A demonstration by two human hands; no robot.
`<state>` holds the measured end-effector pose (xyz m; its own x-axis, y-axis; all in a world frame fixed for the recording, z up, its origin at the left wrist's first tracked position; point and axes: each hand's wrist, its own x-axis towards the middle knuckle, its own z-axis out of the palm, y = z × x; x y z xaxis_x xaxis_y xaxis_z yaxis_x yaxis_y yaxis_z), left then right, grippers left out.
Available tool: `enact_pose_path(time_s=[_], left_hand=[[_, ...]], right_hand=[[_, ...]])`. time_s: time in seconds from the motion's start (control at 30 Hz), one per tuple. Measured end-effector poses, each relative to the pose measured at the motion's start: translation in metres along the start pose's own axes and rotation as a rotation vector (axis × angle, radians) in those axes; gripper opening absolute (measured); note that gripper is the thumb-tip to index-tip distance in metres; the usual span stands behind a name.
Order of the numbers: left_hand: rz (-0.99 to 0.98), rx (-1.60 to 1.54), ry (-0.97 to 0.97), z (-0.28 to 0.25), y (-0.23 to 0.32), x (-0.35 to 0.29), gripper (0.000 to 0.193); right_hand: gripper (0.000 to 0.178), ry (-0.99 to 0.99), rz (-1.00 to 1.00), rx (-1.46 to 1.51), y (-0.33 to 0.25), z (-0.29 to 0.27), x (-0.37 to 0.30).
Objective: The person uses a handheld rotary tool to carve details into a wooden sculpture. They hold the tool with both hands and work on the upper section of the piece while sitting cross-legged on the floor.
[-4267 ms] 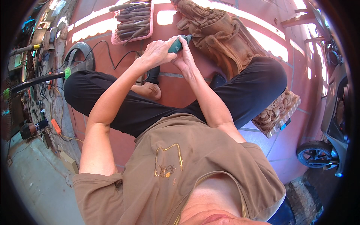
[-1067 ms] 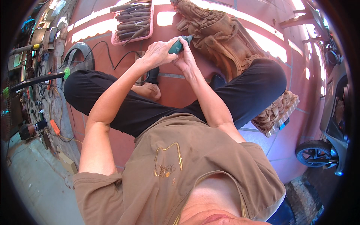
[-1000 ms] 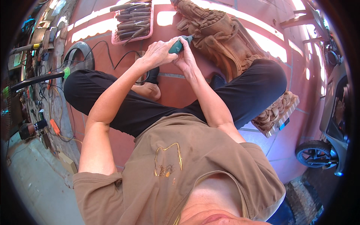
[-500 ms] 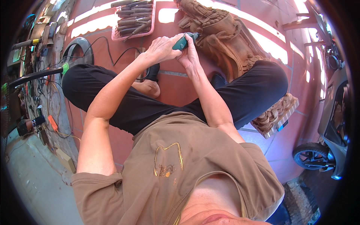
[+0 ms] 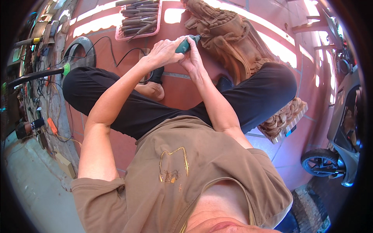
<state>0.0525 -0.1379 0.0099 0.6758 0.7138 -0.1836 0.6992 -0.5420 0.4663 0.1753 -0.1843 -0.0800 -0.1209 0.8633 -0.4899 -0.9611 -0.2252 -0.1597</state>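
Note:
A green rotary tool [image 5: 183,46] with a dark nose is held between my two hands. My left hand [image 5: 164,52] is closed round its rear part from the left. My right hand [image 5: 192,60] grips it nearer the nose, fingers wrapped about the body. The nose points up and to the right at a brown carved wooden piece [image 5: 229,35] lying on the floor, its tip by the carving's left side. Whether the bit touches the wood is too small to tell.
A pink basket [image 5: 118,35] of dark-handled tools stands beyond my hands. A black cord [image 5: 112,54] loops across the tiled floor at left. Another carved block [image 5: 283,118] lies by my right knee. A motorbike wheel [image 5: 320,162] is at far right, a grey ring-shaped base [image 5: 79,48] at left.
Both hands and the rotary tool have shifted slightly left and toward me along the carving. The grip looks the same.

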Motion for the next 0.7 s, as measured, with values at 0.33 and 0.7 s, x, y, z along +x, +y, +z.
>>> enact_pose_path(time_s=[0.33,0.7], left_hand=[[0.070,-0.008,0.024,0.004,0.002,0.005,0.064],[0.024,-0.029,0.045,0.012,0.004,0.009,0.068]], right_hand=[[0.031,0.071,-0.030,0.007,-0.009,-0.001,-0.005],[0.033,0.059,-0.016,-0.049,-0.013,-0.005,-0.001]])
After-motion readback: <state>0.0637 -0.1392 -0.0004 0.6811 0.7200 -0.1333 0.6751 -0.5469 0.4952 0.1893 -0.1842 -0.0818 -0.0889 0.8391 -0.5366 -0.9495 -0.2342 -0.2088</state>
